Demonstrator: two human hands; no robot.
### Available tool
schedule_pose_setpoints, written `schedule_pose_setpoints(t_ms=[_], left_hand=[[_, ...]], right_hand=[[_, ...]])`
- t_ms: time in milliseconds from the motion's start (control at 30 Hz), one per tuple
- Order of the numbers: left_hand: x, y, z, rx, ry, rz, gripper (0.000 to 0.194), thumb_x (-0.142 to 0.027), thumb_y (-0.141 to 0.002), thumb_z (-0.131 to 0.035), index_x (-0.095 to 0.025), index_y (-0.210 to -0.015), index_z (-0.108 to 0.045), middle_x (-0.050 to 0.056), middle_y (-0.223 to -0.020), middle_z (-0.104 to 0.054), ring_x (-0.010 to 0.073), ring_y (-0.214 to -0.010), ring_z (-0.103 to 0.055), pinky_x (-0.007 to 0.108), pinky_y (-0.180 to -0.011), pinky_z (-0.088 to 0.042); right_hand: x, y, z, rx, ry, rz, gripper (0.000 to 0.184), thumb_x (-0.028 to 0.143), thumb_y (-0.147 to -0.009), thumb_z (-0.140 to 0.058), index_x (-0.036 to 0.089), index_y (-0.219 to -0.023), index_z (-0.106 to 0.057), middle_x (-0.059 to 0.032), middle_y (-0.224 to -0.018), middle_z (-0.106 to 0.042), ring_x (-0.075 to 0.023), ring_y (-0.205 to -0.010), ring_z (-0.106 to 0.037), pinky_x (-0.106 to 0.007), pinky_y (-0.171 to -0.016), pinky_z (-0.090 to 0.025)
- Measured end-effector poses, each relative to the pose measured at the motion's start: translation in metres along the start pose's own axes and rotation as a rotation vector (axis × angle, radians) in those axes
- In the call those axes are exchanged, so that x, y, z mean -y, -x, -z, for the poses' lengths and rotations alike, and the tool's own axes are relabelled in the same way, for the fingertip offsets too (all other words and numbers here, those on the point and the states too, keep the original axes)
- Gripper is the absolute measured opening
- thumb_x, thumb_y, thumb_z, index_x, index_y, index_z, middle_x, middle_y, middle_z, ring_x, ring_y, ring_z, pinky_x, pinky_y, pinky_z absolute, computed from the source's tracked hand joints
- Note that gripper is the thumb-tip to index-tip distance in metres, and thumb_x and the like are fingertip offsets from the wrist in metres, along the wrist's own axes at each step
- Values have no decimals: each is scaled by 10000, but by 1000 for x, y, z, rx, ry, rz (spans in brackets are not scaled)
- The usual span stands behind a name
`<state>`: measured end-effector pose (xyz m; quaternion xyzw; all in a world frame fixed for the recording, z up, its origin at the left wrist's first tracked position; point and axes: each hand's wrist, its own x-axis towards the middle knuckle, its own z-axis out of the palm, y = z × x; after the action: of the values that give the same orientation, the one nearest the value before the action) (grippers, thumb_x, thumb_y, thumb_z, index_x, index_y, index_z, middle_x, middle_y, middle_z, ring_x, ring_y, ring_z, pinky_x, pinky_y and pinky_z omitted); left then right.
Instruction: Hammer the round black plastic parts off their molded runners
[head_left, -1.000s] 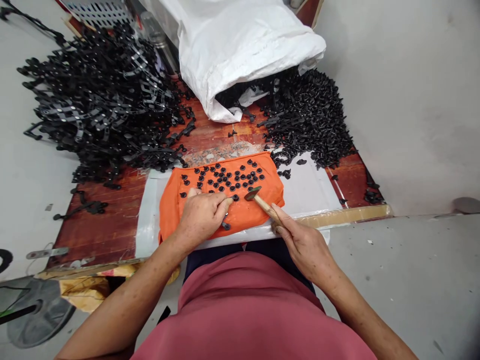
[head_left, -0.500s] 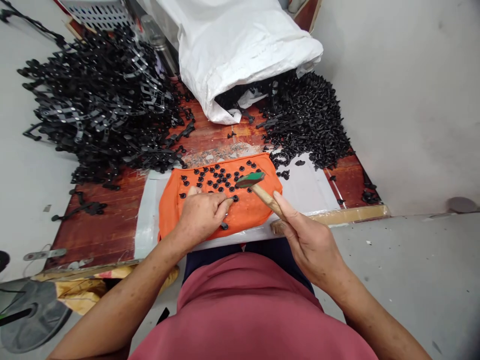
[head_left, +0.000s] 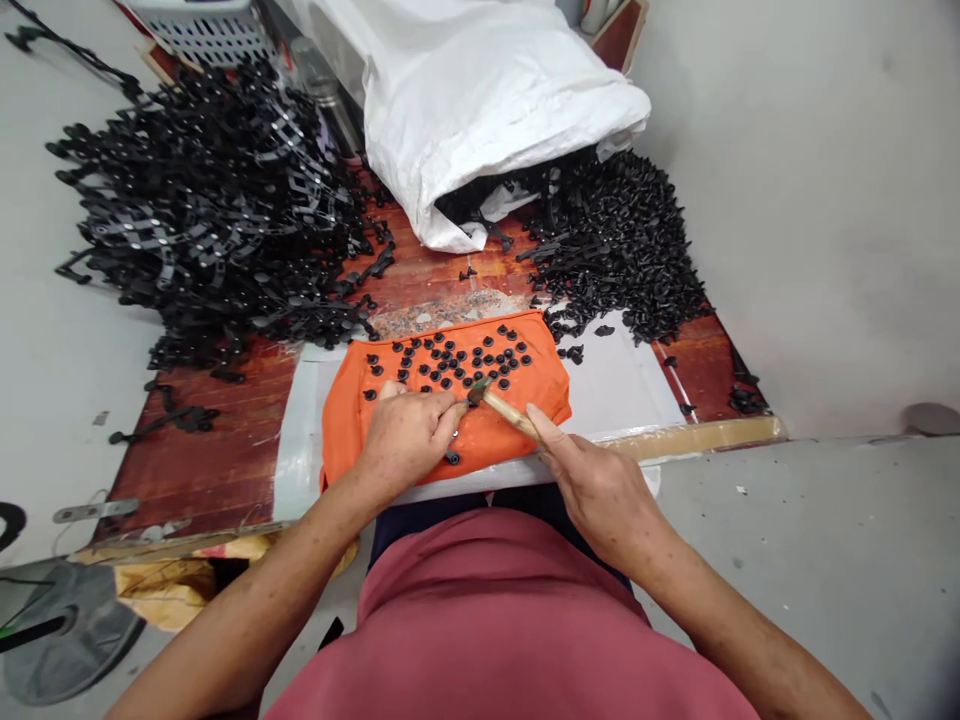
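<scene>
- My left hand [head_left: 409, 435] rests on the orange cloth [head_left: 517, 420], near its front edge, and the fingers pinch a small black part [head_left: 466, 400] so that it stays in place under the tool.
- My right hand [head_left: 600, 490] is clenched around the wooden handle of the small hammer [head_left: 499, 405]; the hammer head is down on the pinched part, just beside my left fingertips.
- I hold the handle far back, I think to keep my right hand out of the way of the left one.
- The cloth lies on a white board [head_left: 622, 385] in front of me, probably to keep the small pieces from rolling away.
- The loose black studs [head_left: 457, 360] are spread on the far half of the cloth, within reach of my left hand; one more piece [head_left: 451, 458] lies alone near the front edge.
- At the far left of the red wooden table [head_left: 217, 440] is a big heap of black straps [head_left: 210, 200]; at the far right a heap of small black parts [head_left: 622, 245] spills from a white sack [head_left: 487, 100].
- Whether the struck part is one piece or two I cannot tell; it is too small.
- Nothing stands between the hands and the studs.
</scene>
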<state>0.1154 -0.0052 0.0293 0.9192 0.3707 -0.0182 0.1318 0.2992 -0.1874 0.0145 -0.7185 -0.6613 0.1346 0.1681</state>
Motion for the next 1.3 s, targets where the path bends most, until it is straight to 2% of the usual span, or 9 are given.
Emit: schedule_pose_setpoints(t_ms=[167,367,533,667,767,967,1100,1200,1300], left_hand=[[3,1,1,-3,-2,-6,430,-397,-1025,-419,-204,-692,-612,47,-667,-711,216,-682,-629,393,-791,-297],[-6,15,10,-49,221,-105,279,-386,-1013,-472,-209,-831,-586,4,-729,-697,188,-710,-606,373,-817,-341],[-23,31,4,-129,390,-175,215,-425,-949,-606,-219,-953,-543,-24,-723,-634,177,-725,-569,328,-768,-422],[-14,43,1,-400,441,-188,323,-420,-891,-701,-203,-1093,-573,69,-1059,-660,226,-1015,-611,372,-913,-486],[2,55,4,-579,545,26,360,-368,-925,-649,-200,-1231,-561,111,-1271,-605,246,-1199,-582,397,-1027,-478],[-9,68,7,-279,631,109,219,-338,-988,-497,-220,-1092,-649,47,-1106,-713,212,-1074,-642,349,-955,-466],[-20,66,3,-214,699,162,313,-368,-1012,-385,-209,-799,-549,-4,-749,-605,162,-732,-576,288,-718,-421],[8,70,8,-236,693,245,363,-434,-1008,-351,-213,-750,-479,-22,-686,-517,150,-682,-523,270,-657,-369],[56,72,18,-299,548,353,413,-496,-989,-349,-213,-702,-436,-25,-646,-464,150,-669,-479,268,-642,-322]], right_hand=[[-2,-1,-3,5,-110,-36,543,233,-1073,-367,251,-1616,-349,-74,-937,-764,-226,-784,-728,-324,-711,-560],[4,-16,16,-114,-602,-140,373,316,-1037,-484,243,-1381,-608,-52,-1109,-747,-194,-908,-708,-309,-823,-557],[20,-35,10,19,-1021,-187,217,362,-904,-668,205,-1055,-666,25,-808,-673,-121,-634,-614,-230,-593,-507],[32,-37,0,86,-1216,-322,214,401,-870,-684,206,-887,-598,65,-658,-594,-56,-391,-417,-192,-371,-347],[37,-35,-3,-8,-1260,-410,269,423,-824,-720,215,-918,-577,67,-637,-607,-57,-356,-385,-192,-332,-324],[47,-33,-17,-17,-1194,-366,259,406,-809,-752,215,-926,-624,77,-586,-565,-76,-383,-411,-207,-373,-350],[54,-32,-27,-5,-1093,-199,194,360,-842,-745,213,-959,-698,6,-782,-690,-145,-644,-613,-263,-632,-527],[47,-28,-23,46,-1062,-145,237,395,-927,-658,215,-1073,-709,-43,-1015,-728,-161,-741,-643,-284,-714,-539],[29,-22,-15,27,-908,-158,268,422,-992,-565,206,-1092,-689,-28,-913,-687,-162,-733,-615,-276,-711,-516]])
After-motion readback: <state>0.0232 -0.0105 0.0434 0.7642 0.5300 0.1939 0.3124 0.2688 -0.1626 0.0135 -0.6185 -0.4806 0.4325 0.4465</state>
